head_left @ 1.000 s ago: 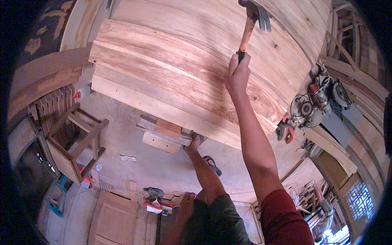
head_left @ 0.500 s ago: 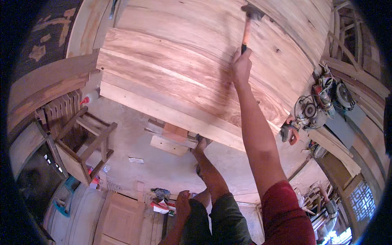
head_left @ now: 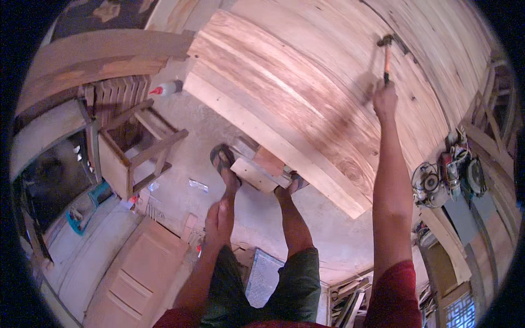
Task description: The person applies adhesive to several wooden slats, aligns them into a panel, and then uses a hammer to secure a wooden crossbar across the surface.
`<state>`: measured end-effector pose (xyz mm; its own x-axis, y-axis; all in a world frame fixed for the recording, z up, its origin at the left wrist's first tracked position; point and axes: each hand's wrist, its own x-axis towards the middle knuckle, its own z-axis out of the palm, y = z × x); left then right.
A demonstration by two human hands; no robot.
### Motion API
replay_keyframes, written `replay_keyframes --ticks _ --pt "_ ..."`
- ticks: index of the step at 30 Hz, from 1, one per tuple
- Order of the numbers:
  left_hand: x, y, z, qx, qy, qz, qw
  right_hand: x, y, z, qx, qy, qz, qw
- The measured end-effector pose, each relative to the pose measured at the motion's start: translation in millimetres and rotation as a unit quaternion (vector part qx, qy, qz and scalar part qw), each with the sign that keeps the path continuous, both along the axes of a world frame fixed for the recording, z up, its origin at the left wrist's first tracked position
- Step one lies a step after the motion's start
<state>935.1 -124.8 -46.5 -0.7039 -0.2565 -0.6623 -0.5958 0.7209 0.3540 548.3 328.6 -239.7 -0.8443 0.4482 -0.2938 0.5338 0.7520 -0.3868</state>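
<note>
My right hand (head_left: 385,101) is wrapped round the lower handle of a hammer (head_left: 388,59), with the arm stretched far forward. The hammer's dark head is over the broad pale wooden panel (head_left: 284,87), beside a dark narrow gap or strip between boards; whether it touches cannot be told. A shadow of hand and hammer falls on the wood to the left. My left hand (head_left: 217,220) hangs low before my left leg, away from the panel. Its fingers look loosely apart, and nothing shows in them.
A bottle with a red tip (head_left: 168,88) and a wooden stool-like frame (head_left: 143,150) are at left. Wood blocks (head_left: 254,174) lie by my sandalled feet under the panel's near edge. Corded power tools (head_left: 451,177) sit at right. A panelled door (head_left: 134,273) is at lower left.
The view has turned, so the panel and hammer sit further right. The hammer was blurred and now looks sharp. My left hand appears further left and higher, and my left foot has come into view.
</note>
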Motion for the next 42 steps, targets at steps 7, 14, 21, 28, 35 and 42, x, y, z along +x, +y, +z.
replay_keyframes --ticks 7,14,21,28,35,42 --pt "-177.4 -60.8 -78.4 0.026 0.242 0.078 0.967 149.2 -73.9 58.5 -0.120 0.045 -0.026 0.991" --pt "-358.5 -263.1 -219.6 -0.142 0.279 0.041 0.949 183.6 -210.6 54.5 -0.178 -0.083 0.251 0.948" --pt "-438.5 -191.5 -268.8 0.043 0.160 0.122 0.979 172.9 -245.2 2.2 -0.098 -0.047 0.486 0.867" --pt "-437.2 -224.9 -297.0 0.106 0.133 0.236 0.957 149.1 -278.2 -3.2 -0.090 -0.093 0.496 0.858" --pt "-435.1 -202.2 -284.9 0.230 0.095 0.357 0.900 134.6 -286.8 1.6 -0.075 -0.149 0.462 0.871" --pt "-440.7 -214.2 -268.9 0.165 0.171 0.180 0.955 138.8 -286.5 10.2 -0.136 -0.077 0.414 0.897"
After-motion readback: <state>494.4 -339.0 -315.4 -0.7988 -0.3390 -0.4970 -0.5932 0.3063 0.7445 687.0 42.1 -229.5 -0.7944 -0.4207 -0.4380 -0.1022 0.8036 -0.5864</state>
